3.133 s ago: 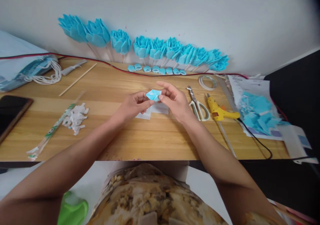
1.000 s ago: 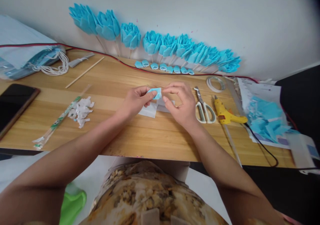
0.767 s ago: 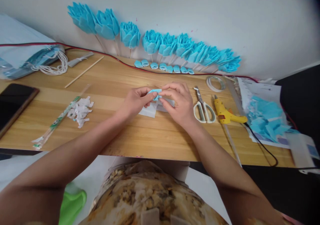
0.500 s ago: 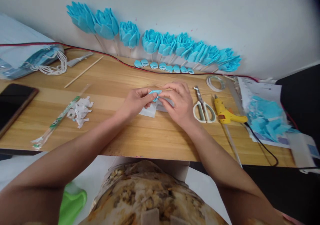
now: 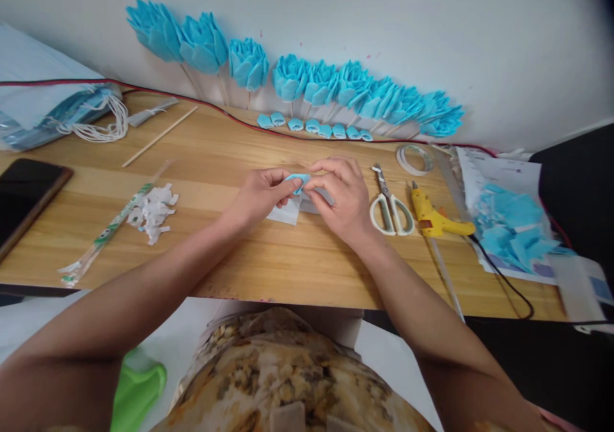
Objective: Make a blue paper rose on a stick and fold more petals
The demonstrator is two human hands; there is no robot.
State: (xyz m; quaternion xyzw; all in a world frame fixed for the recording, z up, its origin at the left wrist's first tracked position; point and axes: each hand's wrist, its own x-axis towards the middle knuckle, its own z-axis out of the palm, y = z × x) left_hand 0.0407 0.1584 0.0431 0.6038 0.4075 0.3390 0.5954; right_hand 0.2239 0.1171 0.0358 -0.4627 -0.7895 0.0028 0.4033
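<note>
Above the middle of the table, my left hand (image 5: 263,195) pinches a small folded piece of light blue fabric (image 5: 298,182) between thumb and fingers. My right hand (image 5: 340,195) is closed at the piece's right end, thumb and index fingertips gripping its edge. Part of the piece is covered by my fingers. Beneath both hands lies a whitish translucent sheet (image 5: 286,214), partly hidden. Behind them, a row of small rolled blue pieces (image 5: 313,126) rests along the back of the table. Blue fabric flowers (image 5: 291,77) on sticks lean against the wall.
To the right are scissors (image 5: 391,211), a tape roll (image 5: 414,160), a yellow glue gun (image 5: 434,217) with its cord, and loose blue petals (image 5: 518,227). Left are white scraps (image 5: 154,214), a wooden stick (image 5: 160,136), a phone (image 5: 29,195) and a bag (image 5: 43,86).
</note>
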